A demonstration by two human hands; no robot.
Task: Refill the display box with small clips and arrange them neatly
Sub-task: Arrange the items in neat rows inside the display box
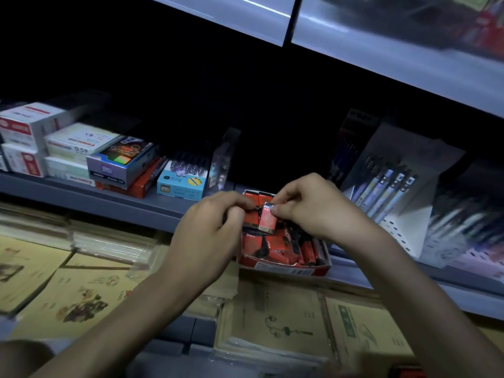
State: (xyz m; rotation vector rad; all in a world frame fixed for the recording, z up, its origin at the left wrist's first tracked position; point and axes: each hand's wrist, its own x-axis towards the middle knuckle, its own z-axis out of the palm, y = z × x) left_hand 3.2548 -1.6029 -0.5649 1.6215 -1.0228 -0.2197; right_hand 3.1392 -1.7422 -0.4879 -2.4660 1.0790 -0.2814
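One red box (283,268) sat at the front edge of a grey shelf (152,205), a little turned. It was filled with small red packs (278,253) of clips and loose black pieces, and these lay in such a jumble that I could not count them. Two hands worked just above its back part. The right hand (313,211) pinched one pack (266,221) between thumb and forefinger and held it upright. The left hand (210,236), with fingers curled, pinched at a second pack (250,218) which touched the first one. On the same shelf, to the left, stood one blue box (181,186) with pens in it, one purple box (122,165) lying upon a red carton (141,186), and pale boxes (27,132) in a stack — four, as far as I could see. To the right was one white stand (409,219) with a row of pens (387,186), too blurred for an exact count. Below the shelf lay brown and yellow notebooks (272,317) in several piles, some in clear wrap. Another shelf (409,58) hung above, and the space behind the goods was dark.
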